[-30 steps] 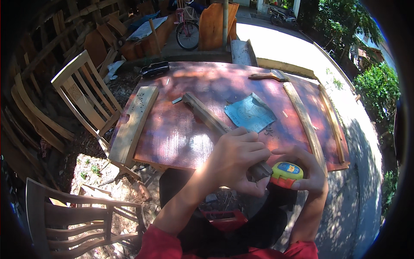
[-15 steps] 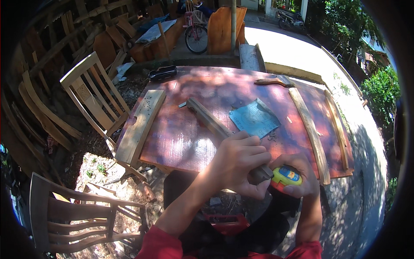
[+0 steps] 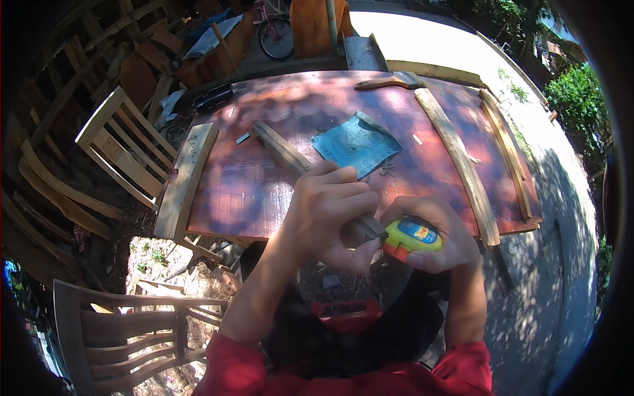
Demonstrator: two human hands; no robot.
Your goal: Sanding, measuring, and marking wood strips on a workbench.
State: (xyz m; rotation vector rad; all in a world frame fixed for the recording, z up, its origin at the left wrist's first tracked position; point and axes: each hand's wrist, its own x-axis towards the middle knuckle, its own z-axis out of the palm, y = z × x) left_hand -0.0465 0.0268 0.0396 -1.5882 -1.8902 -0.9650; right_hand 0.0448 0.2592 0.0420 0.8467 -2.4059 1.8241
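Observation:
My left hand [image 3: 330,208] is closed round a narrow wooden strip [image 3: 281,148], whose far part reaches over the table and whose near end sticks out beside my thumb. A yellow-green tape measure [image 3: 414,237] with a blue top label and a red lower part is gripped in my right hand [image 3: 456,234]. Its front lies right at the strip's near end, by my left fingertips. Whether any blade is drawn out is too small to tell. Just beyond my hands, a creased blue-green sheet of sandpaper [image 3: 356,146] rests on the reddish-brown tabletop [image 3: 244,191].
Wooden boards lie along the table's left edge [image 3: 188,178] and right side [image 3: 459,165]. At the far edge are a wooden-handled brush [image 3: 389,81] and a black case [image 3: 213,98]. Unfinished wooden chairs [image 3: 132,340] stand left, with stacked timber [image 3: 63,191] behind.
The view has tilted and shifted, so the table sits higher and further left. Both hands keep their holds on the strip and the tape measure, with little change between them.

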